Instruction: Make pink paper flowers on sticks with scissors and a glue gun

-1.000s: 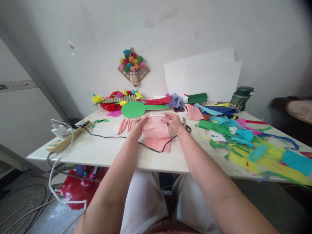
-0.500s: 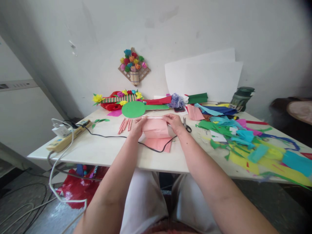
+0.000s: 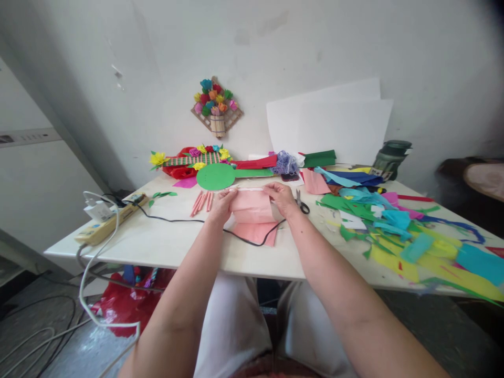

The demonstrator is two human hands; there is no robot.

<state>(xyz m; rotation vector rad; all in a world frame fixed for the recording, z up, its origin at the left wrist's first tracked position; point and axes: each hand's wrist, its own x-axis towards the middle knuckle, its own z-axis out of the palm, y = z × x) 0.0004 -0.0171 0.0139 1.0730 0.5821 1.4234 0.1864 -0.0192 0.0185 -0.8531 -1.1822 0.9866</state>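
A pink sheet of paper (image 3: 252, 207) lies on the white table (image 3: 165, 244), with a thin white stick along its far edge. My left hand (image 3: 221, 205) pinches the sheet's left end and my right hand (image 3: 282, 198) pinches its right end, both holding the paper against the stick. More pink paper (image 3: 255, 232) lies underneath, nearer to me. A black cable (image 3: 185, 220) runs under the paper. Several rolled pink tubes (image 3: 201, 202) lie just left of my left hand.
Scissors (image 3: 302, 202) lie right of my right hand. Coloured paper scraps (image 3: 397, 226) cover the table's right side. A green paper disc (image 3: 215, 177) and paper flowers (image 3: 192, 160) sit at the back. A power strip (image 3: 106, 223) rests at the left edge. White sheets (image 3: 331, 126) lean on the wall.
The pink paper's far edge has crept slightly over the stick between my fingers. My hands have barely moved.
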